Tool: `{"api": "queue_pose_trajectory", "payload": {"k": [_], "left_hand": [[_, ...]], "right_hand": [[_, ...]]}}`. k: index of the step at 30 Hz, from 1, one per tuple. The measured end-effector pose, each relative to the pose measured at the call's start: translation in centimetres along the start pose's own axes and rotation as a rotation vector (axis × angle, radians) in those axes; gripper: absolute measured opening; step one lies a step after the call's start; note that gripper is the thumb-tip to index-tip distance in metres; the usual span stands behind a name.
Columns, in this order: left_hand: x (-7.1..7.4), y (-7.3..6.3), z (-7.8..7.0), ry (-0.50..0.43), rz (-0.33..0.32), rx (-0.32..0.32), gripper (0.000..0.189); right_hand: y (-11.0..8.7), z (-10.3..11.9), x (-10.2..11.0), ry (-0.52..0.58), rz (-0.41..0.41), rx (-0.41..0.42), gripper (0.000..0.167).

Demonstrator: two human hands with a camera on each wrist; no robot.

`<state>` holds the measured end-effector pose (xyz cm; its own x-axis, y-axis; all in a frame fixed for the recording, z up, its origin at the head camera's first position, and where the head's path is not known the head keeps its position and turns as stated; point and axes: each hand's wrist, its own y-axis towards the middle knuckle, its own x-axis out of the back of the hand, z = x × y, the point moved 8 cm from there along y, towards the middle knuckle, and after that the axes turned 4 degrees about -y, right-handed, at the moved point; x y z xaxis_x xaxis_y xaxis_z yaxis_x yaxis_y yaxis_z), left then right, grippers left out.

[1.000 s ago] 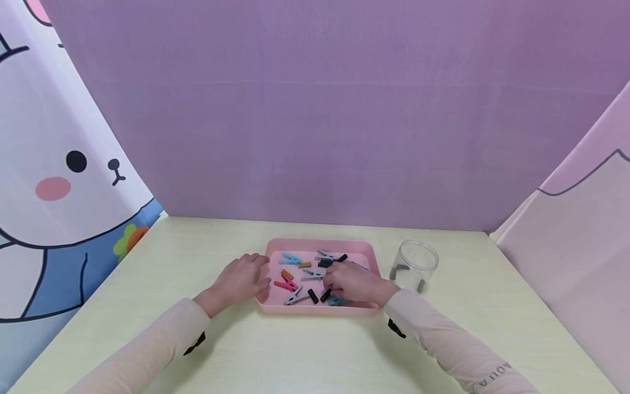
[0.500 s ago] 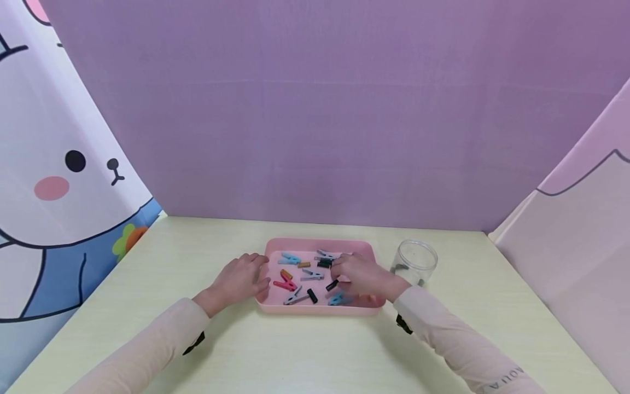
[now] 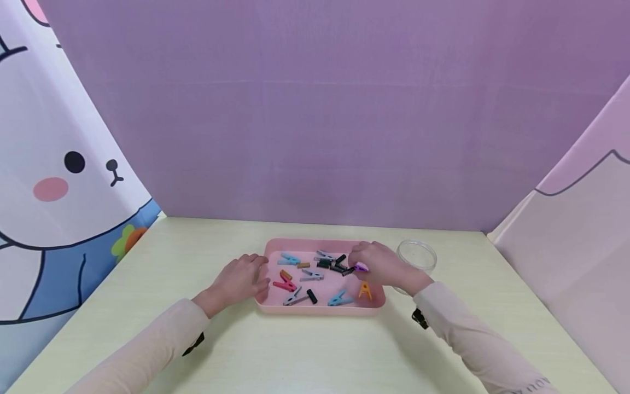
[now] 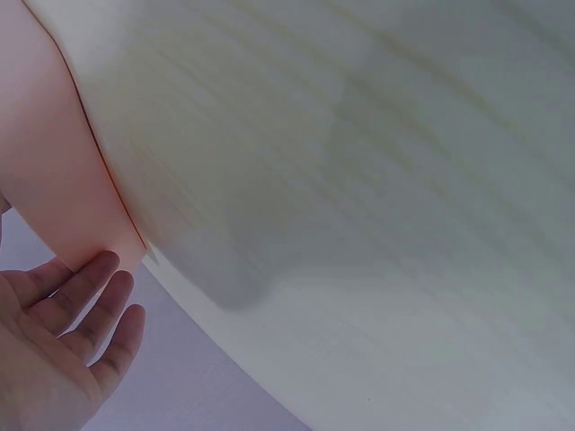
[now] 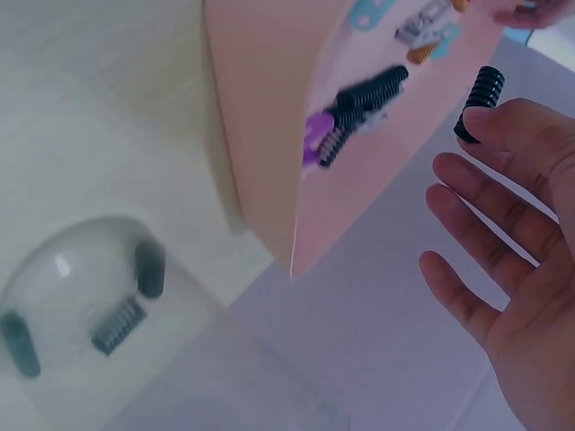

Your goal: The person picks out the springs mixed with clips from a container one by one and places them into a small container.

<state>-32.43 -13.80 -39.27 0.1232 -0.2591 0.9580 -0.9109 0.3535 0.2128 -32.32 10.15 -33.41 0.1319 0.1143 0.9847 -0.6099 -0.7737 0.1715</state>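
My right hand (image 3: 381,265) is over the right end of a pink tray (image 3: 320,310). In the right wrist view, its thumb and forefinger pinch a black spring (image 5: 481,103), the other fingers held loosely away. My left hand (image 3: 238,279) rests at the tray's left rim; in the left wrist view its fingertips lie against the outer wall. Other black springs (image 3: 323,264) and short brown springs (image 3: 303,265) lie in the tray. Among them are clothespins: red (image 3: 285,283), light blue (image 3: 339,299), grey (image 3: 312,274), orange (image 3: 365,290) and purple (image 3: 361,267).
A clear round jar (image 3: 417,255) stands right of the tray, partly hidden by my right hand and forearm. In the right wrist view, dark springs (image 5: 151,268) lie inside it. Behind the pale table (image 3: 295,350) hangs a purple backdrop (image 3: 315,137).
My right hand has lifted a black spring from the tray's front middle and moved right, towards the jar. The orange clothespin has come into full view. My left hand has stayed put.
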Motion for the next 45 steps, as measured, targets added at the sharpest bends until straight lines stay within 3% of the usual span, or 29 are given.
{"api": "queue_pose_trajectory", "payload": {"k": [7, 22, 34, 45], "left_hand": [[-0.1, -0.1, 0.1, -0.006, -0.003, 0.003, 0.051], [-0.2, -0.1, 0.3, -0.009, -0.004, 0.017, 0.051], [-0.1, -0.1, 0.1, -0.005, -0.010, 0.007, 0.050], [-0.1, 0.0, 0.1, -0.004, -0.007, 0.014, 0.051]], "right_hand": [[-1.2, -2.0, 1.4, -0.007, 0.014, -0.102, 0.013], [-4.3, -6.7, 4.6, -0.010, -0.108, -0.202, 0.009], [-7.0, -9.5, 5.0, 0.028, -0.180, -0.251, 0.008], [-8.7, -11.1, 4.2, 0.042, -0.157, -0.337, 0.008]]}}
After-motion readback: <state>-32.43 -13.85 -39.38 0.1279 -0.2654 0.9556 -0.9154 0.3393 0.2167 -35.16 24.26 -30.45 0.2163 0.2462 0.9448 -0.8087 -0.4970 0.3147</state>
